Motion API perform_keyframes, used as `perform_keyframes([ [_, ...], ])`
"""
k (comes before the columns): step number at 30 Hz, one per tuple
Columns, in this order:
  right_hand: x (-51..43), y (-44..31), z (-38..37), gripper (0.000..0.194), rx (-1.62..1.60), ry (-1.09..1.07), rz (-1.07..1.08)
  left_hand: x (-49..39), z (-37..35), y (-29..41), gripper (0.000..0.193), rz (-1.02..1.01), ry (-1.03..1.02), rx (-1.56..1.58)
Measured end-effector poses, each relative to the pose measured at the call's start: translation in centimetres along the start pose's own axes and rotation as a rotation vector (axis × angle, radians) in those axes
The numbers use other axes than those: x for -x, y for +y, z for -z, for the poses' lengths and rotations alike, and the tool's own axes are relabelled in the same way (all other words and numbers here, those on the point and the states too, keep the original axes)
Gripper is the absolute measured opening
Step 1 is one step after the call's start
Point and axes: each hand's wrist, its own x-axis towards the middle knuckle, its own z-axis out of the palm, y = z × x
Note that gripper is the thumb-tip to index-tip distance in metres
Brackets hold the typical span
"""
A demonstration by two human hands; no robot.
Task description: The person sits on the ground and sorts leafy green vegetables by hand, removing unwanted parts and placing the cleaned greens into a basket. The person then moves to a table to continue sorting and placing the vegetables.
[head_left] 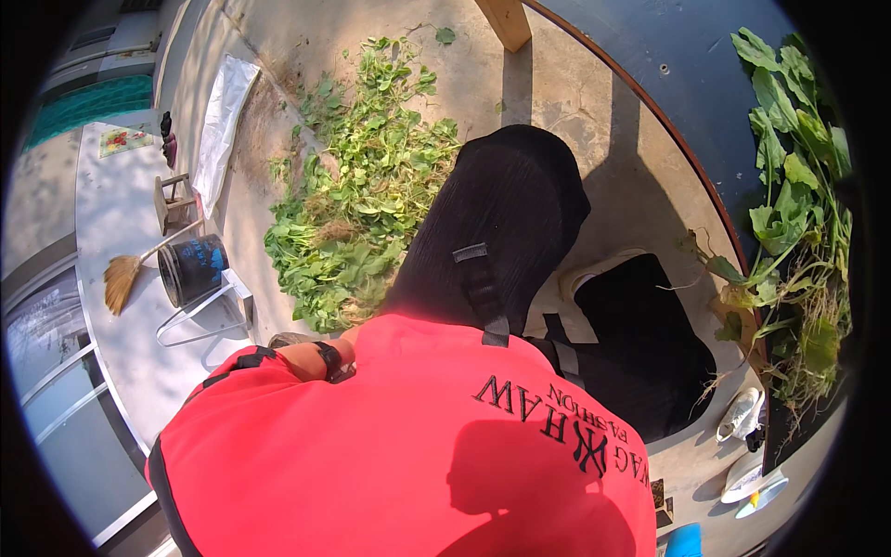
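My left hand is mostly hidden behind the red shirt at my waist; only the wrist with a black watch and a little of the hand show. What its fingers hold cannot be seen. My right hand is out of view. Before me, beyond my left hand, a heap of leafy green plants is spread over the concrete floor, with some dry, brownish roots among it. My black-trousered knee rises beside the heap. More leafy plants with bare roots lie on a dark tabletop at the right, partly hanging over its edge.
Left of the heap lie a white sack, a small wooden stool, a straw broom, a black bucket and a white metal frame. A wooden table leg stands at the top. White shoes rest at lower right.
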Motion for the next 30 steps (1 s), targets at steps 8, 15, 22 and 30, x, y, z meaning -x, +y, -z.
perform_keyframes([
  [8, -1.7, -8.0, 5.2, 0.014, -0.015, 0.023, -0.058, 6.8, 2.9, 1.6, 0.037, 0.203, 0.002, -0.274],
  [15, -1.2, -8.3, 6.6, 0.014, -0.037, 0.065, 0.004, 9.2, 3.3, -3.2, 0.038, 0.23, 0.017, -0.49],
  [22, 1.3, -7.1, 8.2, 0.015, -0.115, 0.2, 0.128, 6.0, 2.8, -10.9, 0.041, 0.194, 0.072, -0.651],
  [30, 7.3, -10.7, 9.3, 0.016, -0.23, 0.354, 0.2, -7.3, 7.9, -18.7, 0.043, 0.219, 0.293, 0.366],
])
